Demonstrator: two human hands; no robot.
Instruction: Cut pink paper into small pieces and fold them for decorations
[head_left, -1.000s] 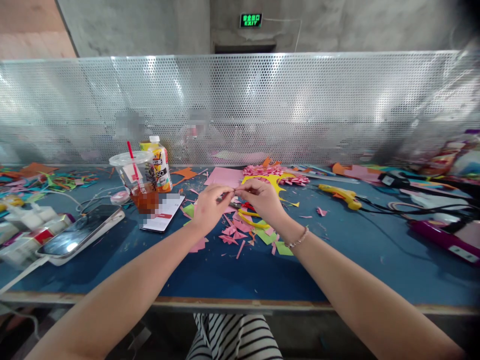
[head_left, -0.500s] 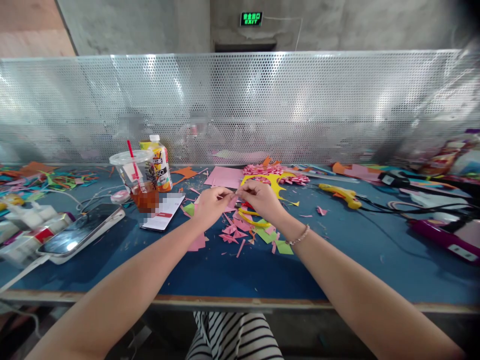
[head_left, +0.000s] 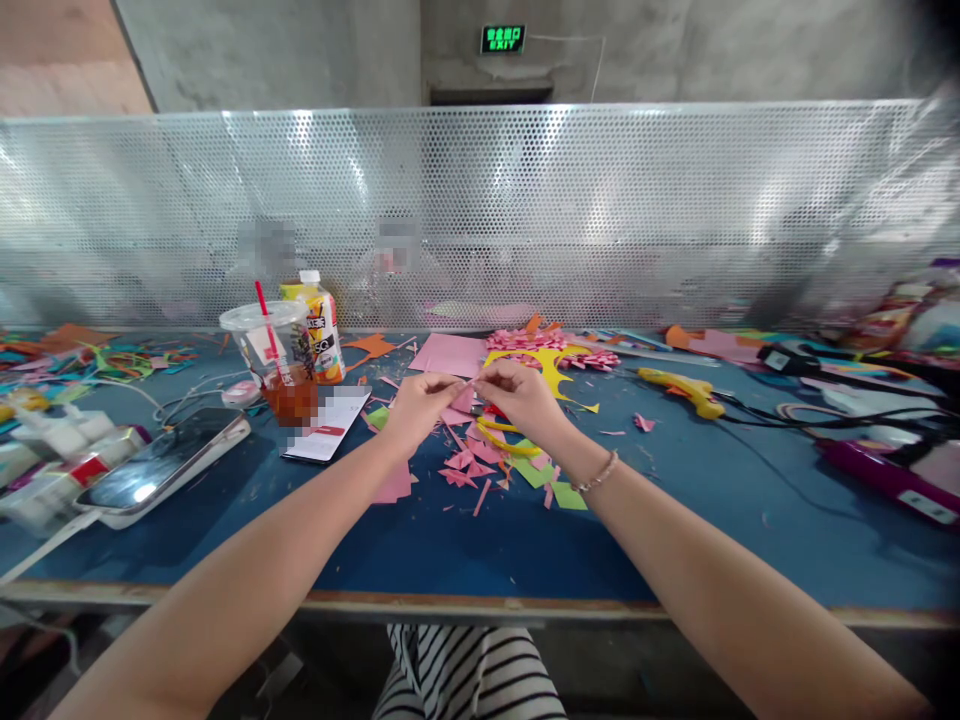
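My left hand (head_left: 424, 405) and my right hand (head_left: 521, 402) meet above the middle of the blue table. Between their pinched fingertips is a small piece of pink paper (head_left: 469, 384), mostly covered by the fingers. Just below the hands lie yellow-handled scissors (head_left: 506, 440), partly under paper. Folded pink paper pieces (head_left: 463, 467) rest in front of them, among pink scraps and green paper squares (head_left: 571, 496). Behind the hands are a pink paper sheet (head_left: 448, 355), a yellow sheet with cut-out holes (head_left: 553, 372) and a heap of pink paper pieces (head_left: 521, 340).
To the left stand a plastic cup with a straw (head_left: 268, 360) and a bottle (head_left: 324, 335), by a phone (head_left: 334, 425) and a charging phone (head_left: 169, 465). On the right lie a yellow glue gun (head_left: 682, 390) and a purple tool (head_left: 889, 480) with cords. A perforated metal screen (head_left: 637, 210) rises behind.
My right fingers have shifted slightly on the small pink paper, and a bit more pink shows between the fingertips. The things on the table have not moved.
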